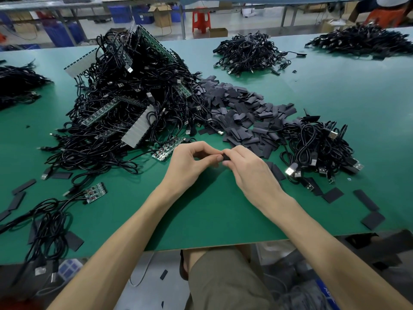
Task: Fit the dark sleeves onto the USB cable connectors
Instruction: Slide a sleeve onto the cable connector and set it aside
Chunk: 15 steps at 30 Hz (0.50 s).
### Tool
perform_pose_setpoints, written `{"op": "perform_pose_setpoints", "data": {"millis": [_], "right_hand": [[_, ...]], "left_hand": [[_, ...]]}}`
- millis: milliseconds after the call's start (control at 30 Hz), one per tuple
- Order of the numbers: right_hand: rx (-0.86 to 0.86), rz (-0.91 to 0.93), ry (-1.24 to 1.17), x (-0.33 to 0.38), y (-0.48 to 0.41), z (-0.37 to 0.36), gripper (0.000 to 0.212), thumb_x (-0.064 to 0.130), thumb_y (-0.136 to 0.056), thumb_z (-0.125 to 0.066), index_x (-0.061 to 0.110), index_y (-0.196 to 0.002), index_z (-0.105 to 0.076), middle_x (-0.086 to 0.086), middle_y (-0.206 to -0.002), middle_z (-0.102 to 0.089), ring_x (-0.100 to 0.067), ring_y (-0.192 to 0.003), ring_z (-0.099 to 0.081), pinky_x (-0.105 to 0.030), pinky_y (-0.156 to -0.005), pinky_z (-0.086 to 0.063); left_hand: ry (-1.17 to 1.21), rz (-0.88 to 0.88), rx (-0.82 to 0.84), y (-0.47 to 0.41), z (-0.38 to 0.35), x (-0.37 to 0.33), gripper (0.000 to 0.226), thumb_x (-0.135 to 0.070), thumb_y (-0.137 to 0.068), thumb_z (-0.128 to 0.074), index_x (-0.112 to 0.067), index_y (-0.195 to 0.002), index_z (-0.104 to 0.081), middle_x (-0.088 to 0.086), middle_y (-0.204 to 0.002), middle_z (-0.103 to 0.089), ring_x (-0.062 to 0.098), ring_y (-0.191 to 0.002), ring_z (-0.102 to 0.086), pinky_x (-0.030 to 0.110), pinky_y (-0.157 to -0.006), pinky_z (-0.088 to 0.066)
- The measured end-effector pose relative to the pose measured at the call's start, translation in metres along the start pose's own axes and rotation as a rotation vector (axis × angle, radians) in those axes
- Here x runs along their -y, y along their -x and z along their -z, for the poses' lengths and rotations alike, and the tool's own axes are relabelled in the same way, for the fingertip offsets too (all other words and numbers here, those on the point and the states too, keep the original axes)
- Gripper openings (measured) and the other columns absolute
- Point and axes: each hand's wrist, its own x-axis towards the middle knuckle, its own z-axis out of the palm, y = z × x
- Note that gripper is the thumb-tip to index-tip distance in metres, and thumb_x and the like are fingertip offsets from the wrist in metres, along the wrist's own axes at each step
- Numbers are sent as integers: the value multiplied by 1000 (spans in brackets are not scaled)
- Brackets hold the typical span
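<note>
My left hand point(190, 163) and my right hand point(248, 168) meet above the green table point(201, 220), fingertips together. Between them a small dark sleeve point(226, 157) shows, pinched by my right fingers; my left fingers curl toward it, and what they hold is hidden. A heap of flat dark sleeves point(241, 113) lies just beyond my hands. A big tangle of black USB cables with small circuit boards point(125, 104) rises at the left. A smaller bundle of USB cables point(319, 148) lies to the right.
More cable piles lie at the far centre point(248, 52), far right point(362, 39) and left edge point(15, 83). Loose sleeves point(333, 194) and a cable with a board point(95, 193) are scattered near the front edge. Benches, blue bins and a red stool point(201, 19) stand behind.
</note>
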Motion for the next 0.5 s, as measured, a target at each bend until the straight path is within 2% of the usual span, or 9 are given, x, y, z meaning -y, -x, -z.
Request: {"op": "perform_pose_setpoints", "data": {"millis": [133, 267, 333, 500], "right_hand": [[-17, -7, -11, 2, -1, 0, 24, 19, -106, -54, 4, -120, -65, -9, -106, -61, -29, -94, -61, -41, -78, -52], [-106, -71, -107, 3, 0, 1, 29, 23, -102, -62, 6, -125, -65, -9, -111, -64, -31, -93, -65, -47, -80, -54], [-168, -123, -165, 1, 0, 1, 32, 25, -99, -67, 6, -125, -65, -6, -111, -66, -28, -93, -65, -46, -82, -54], [-247, -169, -277, -3, -1, 1, 24, 24, -94, -73, 9, -113, -70, -1, -102, -67, -16, -83, -60, -41, -80, -54]], "left_hand": [[14, 9, -2, 0, 1, 0, 7, -9, -88, -79, -14, -94, -79, 1, -78, -77, 19, -75, -75, 32, -80, -59], [52, 23, -19, -1, 0, -1, 5, -10, -90, -77, -10, -95, -77, 3, -79, -77, 24, -75, -75, 32, -80, -58], [58, 33, -44, -1, -1, -1, 6, -13, -90, -77, -9, -95, -77, 4, -76, -77, 21, -73, -74, 29, -78, -57], [64, 41, -55, -1, -2, 0, 8, -15, -90, -78, -8, -94, -77, 1, -75, -77, 17, -69, -73, 24, -74, -55]]}}
